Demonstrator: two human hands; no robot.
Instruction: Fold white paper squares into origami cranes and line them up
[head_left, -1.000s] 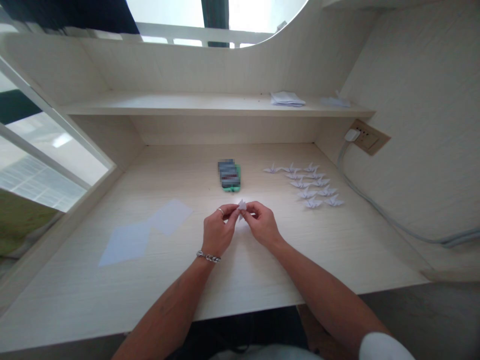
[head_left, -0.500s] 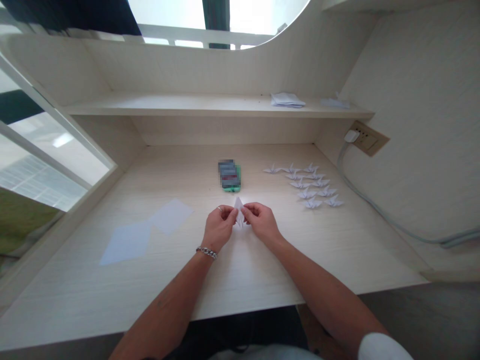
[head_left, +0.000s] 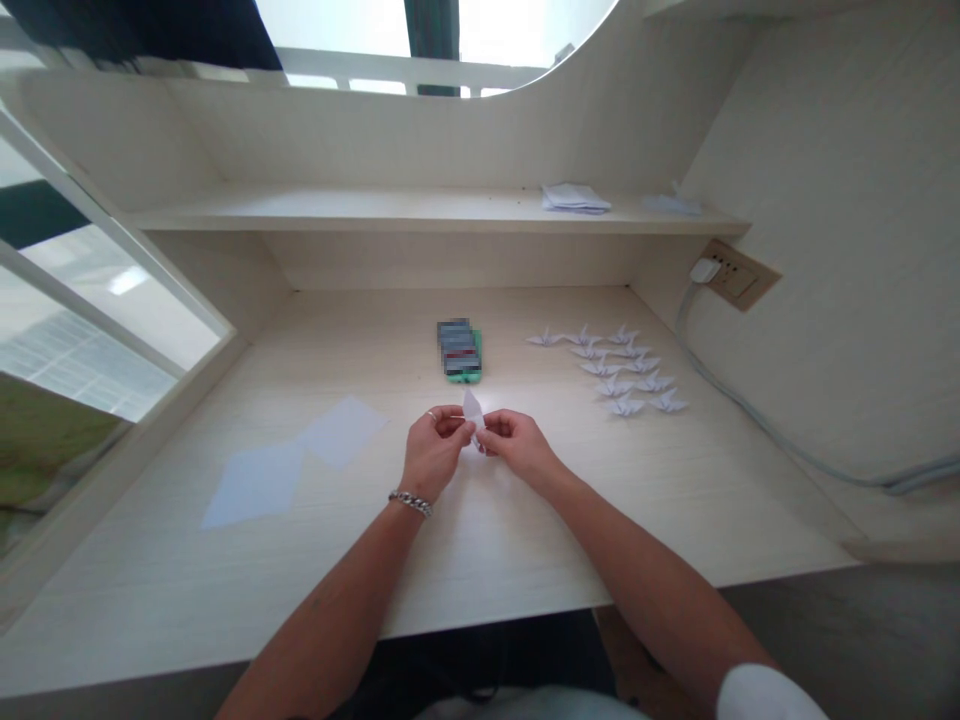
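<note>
A small folded white paper piece (head_left: 472, 408) is pinched between my two hands just above the desk (head_left: 525, 540). My left hand (head_left: 433, 452), with a ring and a chain bracelet, grips its left side. My right hand (head_left: 517, 447) grips its right side. The paper's point sticks up between my fingertips; its lower part is hidden by my fingers. Several finished white paper cranes (head_left: 622, 367) lie in rows to the right of my hands.
Two flat paper sheets (head_left: 292, 462) lie on the desk to the left. A green phone (head_left: 460, 352) lies behind my hands. Folded papers (head_left: 574, 198) rest on the shelf above. A wall socket (head_left: 731, 272) with a plugged cable (head_left: 757, 410) is at the right.
Both hands have shifted slightly away from me and closer together. The folded piece has turned, so its point now stands higher between my fingertips.
</note>
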